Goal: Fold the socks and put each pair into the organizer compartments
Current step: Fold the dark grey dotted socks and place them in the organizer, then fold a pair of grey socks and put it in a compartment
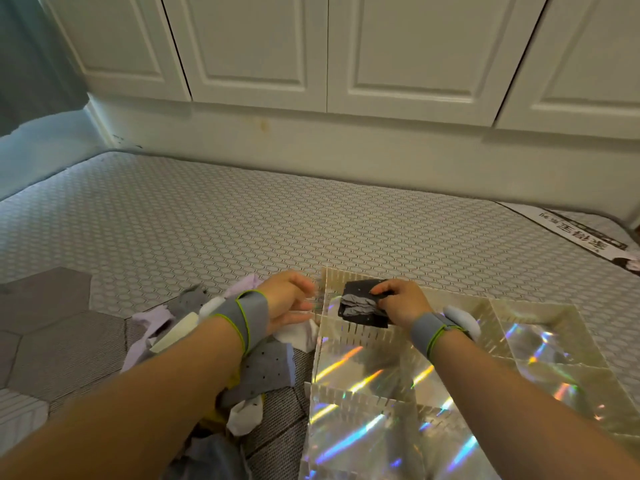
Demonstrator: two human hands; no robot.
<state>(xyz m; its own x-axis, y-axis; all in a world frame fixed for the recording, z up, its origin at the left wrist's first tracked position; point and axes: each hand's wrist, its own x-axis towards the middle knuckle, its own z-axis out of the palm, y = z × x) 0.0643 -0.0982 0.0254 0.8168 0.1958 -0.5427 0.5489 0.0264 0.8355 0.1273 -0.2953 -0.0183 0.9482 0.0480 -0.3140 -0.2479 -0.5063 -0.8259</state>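
Note:
A shiny iridescent organizer (367, 372) with slotted cream dividers lies on the mattress at the lower right. A folded dark grey sock pair (362, 306) with small dots sits in its far left compartment. My right hand (401, 301) presses on this pair, fingers closed on its top edge. My left hand (291, 303) hovers just left of the organizer's far corner, fingers spread, holding nothing. A heap of loose socks (266, 368), grey, lilac and white, lies left of the organizer, partly under my left forearm.
The mattress (214, 230) has a honeycomb pattern and stretches far and left. White cabinet doors (408, 50) stand behind it. A printed label strip (581, 237) lies at the mattress's right edge. Both wrists wear grey bands.

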